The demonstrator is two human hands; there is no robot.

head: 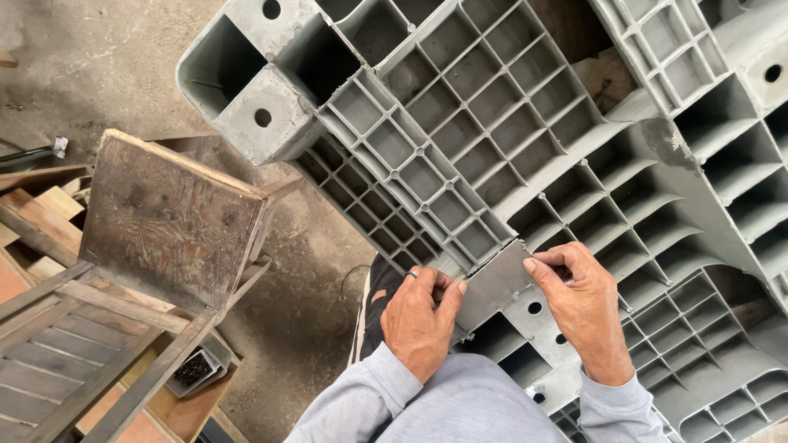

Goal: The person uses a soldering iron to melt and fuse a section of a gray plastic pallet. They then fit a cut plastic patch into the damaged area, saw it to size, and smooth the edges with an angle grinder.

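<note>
Nearest the camera, two grey sleeves (460,406) came up from the bottom edge, and both hands met on a flat, grey rectangular metal plate (492,287) that lay tilted against the underside of a large grey plastic pallet (509,139). The left hand (420,316) was knuckles-up, its fingers (447,295) curled shut over the plate's lower left edge, a ring on one finger. The right hand (584,299) reached in from the right with the wrist bent, thumb and fingers pinched closed on the plate's upper right corner. The plate sat over one of the pallet's solid blocks, just above a row of small round holes. Under the left hand a dark shoe with a pale stripe (373,308) rested on the dusty concrete floor (320,287). To the left stood a worn wooden frame with a weathered plywood panel (168,217) and slatted boards, with loose timber offcuts (37,217) beside it. Farther off, the pallet's ribbed grid of open square cells filled the upper and right of the view, and its corner foot block with two round holes (258,107) jutted out over the floor.
</note>
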